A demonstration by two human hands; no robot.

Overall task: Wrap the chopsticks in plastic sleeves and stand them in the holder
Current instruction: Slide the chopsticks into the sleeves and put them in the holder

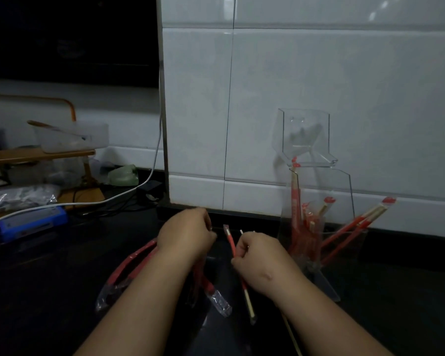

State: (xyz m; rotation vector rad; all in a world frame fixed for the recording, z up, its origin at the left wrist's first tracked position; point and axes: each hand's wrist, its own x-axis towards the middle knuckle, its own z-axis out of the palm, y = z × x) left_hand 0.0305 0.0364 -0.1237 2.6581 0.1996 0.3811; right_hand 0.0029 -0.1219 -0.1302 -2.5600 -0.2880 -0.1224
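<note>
fingers (240, 250) of right hand (258, 259) clenched round a red sleeve (231, 241), held above the dark tabletop (62, 291), near the holder (347, 186) and to its left. sleeve nearly upright, slightly tilted, top end poking above the fist. bare chopstick (249, 305) sticking out of the sleeve's lower end, below the hand. fingers (209, 224) of left hand (188, 235) curled, close beside the sleeve top; cannot tell whether pinching anything. bundle (125, 273) of red sleeves on the tabletop, passing under the left wrist, clear ends nearest the camera. holder clear, backed against the white tiled wall (319, 73). wrapped pairs (297, 201) standing in its tall part and leaning in the lower part at right. far left: white cable (154, 160), blue box (34, 222).
</note>
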